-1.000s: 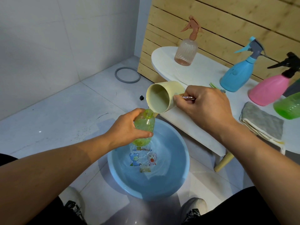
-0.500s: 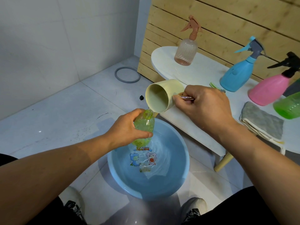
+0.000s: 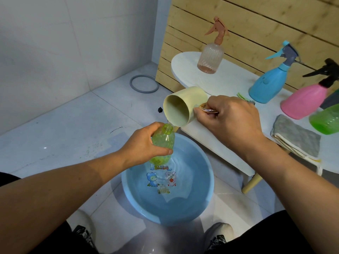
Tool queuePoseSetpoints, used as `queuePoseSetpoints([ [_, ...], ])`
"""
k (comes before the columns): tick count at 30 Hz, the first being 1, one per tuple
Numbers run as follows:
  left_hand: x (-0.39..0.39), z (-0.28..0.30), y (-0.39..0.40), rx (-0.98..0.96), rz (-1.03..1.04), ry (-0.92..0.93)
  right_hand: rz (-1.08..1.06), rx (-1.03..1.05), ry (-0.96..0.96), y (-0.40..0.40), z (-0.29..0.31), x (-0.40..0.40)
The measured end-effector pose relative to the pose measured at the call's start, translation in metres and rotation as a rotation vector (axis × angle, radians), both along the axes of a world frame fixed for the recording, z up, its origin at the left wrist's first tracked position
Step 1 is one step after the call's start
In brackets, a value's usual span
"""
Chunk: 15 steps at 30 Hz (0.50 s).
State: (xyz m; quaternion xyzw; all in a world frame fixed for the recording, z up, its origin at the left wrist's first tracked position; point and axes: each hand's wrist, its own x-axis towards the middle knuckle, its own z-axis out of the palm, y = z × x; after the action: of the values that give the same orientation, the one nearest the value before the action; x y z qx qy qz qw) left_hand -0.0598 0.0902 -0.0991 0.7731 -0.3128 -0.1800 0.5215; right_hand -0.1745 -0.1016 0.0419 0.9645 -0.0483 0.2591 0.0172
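Bottle [image 3: 164, 142], green and translucent, held above the far rim of a blue basin [image 3: 198, 202] by the left hand [image 3: 143, 145], fingers curled round its body; the fingers of the right hand [image 3: 233, 121] clamp the handle of a cream cup [image 3: 177, 111] tipped with its lip just over the bottle's neck. The basin stands on pale floor tiles [image 3: 73, 129] beside a low white tabletop [image 3: 233, 85] bearing spray bottles [image 3: 267, 85] and a folded grey cloth [image 3: 297, 138]. Wooden slats [image 3: 256, 21] back the tabletop, a white wall [image 3: 64, 43] closes the left, and a grey ring [image 3: 145, 92] lies on the floor near their corner.
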Motion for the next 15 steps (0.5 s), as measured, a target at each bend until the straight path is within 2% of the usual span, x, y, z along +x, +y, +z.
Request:
queuePoseSetpoints([
  [15, 0.0, 0.0001, -0.0002, 0.016, 0.009, -0.01, 0.04, -0.138, -0.031, 0.0034, -0.0023, 0.0],
])
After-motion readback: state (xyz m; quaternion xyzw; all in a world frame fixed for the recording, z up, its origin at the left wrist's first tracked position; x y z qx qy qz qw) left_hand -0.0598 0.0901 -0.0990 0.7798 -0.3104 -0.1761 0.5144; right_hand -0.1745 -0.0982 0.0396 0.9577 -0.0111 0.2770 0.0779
